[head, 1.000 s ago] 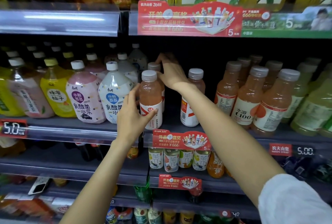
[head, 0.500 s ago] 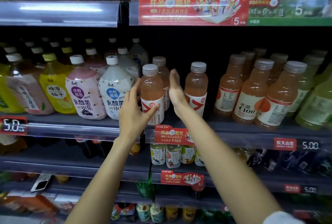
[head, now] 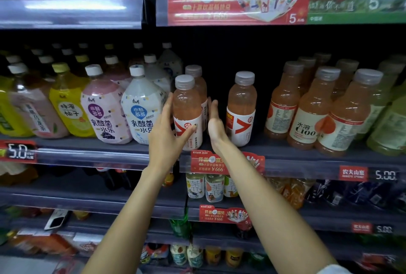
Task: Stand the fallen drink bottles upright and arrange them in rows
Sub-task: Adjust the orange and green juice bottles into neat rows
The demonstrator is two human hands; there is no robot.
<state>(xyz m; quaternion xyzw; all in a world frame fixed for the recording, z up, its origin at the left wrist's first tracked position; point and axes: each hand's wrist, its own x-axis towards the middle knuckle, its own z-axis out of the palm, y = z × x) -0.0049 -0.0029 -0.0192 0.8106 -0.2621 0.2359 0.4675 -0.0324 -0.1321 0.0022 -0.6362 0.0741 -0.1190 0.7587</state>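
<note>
The front pink bottle (head: pixel 187 111) stood upright near the shelf (head: pixel 285 152) edge, held in the left hand (head: pixel 167 135)'s curled grip; the right hand (head: pixel 216 124) was kept flat and open beside it. A second bottle (head: pixel 241 108) stood apart to the right, its row judged unfinished.

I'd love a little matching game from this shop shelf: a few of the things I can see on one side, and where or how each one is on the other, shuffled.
Things:
1. front pink bottle
2. lone pink bottle
3. yellow bottle
4. left hand

Places or states:
A. far left on the shelf, yellow cap
B. standing alone, right of the right hand
C. upright between the two hands
D. fingers along the front pink bottle's left side, thumb across its label

Pairs: 1-C, 2-B, 3-A, 4-D
</note>
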